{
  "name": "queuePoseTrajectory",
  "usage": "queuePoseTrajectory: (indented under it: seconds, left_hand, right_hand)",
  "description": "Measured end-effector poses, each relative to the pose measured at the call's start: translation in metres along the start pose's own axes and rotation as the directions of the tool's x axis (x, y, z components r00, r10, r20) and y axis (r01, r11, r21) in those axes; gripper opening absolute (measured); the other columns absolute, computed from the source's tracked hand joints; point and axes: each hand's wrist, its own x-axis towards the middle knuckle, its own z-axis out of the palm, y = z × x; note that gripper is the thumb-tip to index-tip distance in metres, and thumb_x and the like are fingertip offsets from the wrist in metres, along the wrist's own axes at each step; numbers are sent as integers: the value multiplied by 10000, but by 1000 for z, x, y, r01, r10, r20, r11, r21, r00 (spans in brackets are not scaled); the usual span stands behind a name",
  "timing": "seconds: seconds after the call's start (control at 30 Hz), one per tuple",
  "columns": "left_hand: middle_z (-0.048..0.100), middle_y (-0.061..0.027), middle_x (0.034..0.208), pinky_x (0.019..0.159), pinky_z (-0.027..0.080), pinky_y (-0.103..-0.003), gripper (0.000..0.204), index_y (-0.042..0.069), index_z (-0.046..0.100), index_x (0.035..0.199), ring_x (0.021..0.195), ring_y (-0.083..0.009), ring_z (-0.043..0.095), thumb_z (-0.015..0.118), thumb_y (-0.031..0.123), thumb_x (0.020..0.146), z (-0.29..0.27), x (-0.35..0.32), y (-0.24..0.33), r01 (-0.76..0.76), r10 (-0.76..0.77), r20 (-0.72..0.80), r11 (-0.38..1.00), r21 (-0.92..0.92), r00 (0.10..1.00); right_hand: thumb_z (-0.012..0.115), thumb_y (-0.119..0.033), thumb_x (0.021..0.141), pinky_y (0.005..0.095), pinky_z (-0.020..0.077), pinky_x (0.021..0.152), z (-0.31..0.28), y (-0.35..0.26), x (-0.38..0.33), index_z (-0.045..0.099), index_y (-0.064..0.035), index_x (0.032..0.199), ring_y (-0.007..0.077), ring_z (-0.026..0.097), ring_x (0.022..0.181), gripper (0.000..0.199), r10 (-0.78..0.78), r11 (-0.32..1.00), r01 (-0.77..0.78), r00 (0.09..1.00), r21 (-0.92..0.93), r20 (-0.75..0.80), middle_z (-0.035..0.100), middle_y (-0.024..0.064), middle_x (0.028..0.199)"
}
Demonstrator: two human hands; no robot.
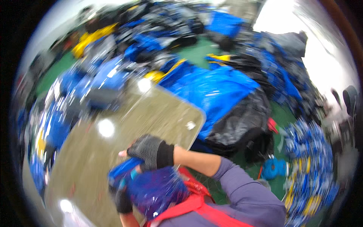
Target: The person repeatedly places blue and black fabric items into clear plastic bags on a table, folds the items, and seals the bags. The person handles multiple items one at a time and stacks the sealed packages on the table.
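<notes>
A shiny blue bundle (155, 191), dark blue and purple in places and apparently wrapped in clear plastic, is held close against my body over the table's near edge. My right hand (149, 152), in a grey and black fingerless glove, grips it from above at its bright blue end, fingers curled. From the left side my left hand (120, 197), in a dark fingerless glove, is closed round the same end. Small teal patches show between the hands; blur hides what they are. I wear a red apron (189, 206) over purple-grey sleeves.
The brown table (151, 117) has a white scrap (190, 125) near its right corner. Beyond it lies a large blue and black sheet-like bag (215, 90). Blue, black and yellow piles cover the green floor (196, 51). Stacked blue bundles (310, 170) and a blue spool-like object (273, 168) are at right.
</notes>
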Motion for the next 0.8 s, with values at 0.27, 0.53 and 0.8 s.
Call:
queuePoseTrajectory:
  seconds: [0.27, 0.53, 0.8]
  left_hand:
    - [612, -194, 1181, 931, 451, -429, 442, -33, 570, 1182, 1028, -287, 574, 674, 275, 882, -1, 2, 9, -407, 541, -94, 726, 555, 836]
    - [642, -143, 1032, 855, 466, -402, 283, -30, 631, 1054, 909, -263, 580, 690, 171, 863, -1, 2, 17, -375, 558, -146, 706, 601, 817]
    - [630, -31, 873, 737, 454, -268, 163, 35, 639, 874, 798, -131, 556, 723, 160, 814, -45, 27, 7, -487, 577, -114, 766, 420, 809]
  right_hand:
    - [682, -73, 746, 283, 463, 692, 25, 40, -61, 711, -70, 994, 149, 582, 815, 249, 189, 706, 154, 900, 692, -393, 661, 64, 956]
    - [719, -193, 845, 296, 491, 794, 47, 35, -51, 680, -29, 1073, 124, 626, 876, 284, 367, 584, 115, 845, 803, -388, 700, 82, 947]
    - [649, -109, 837, 321, 500, 840, 48, 35, -20, 623, -41, 1009, 131, 597, 892, 187, 397, 602, 132, 806, 788, -439, 650, 67, 964]
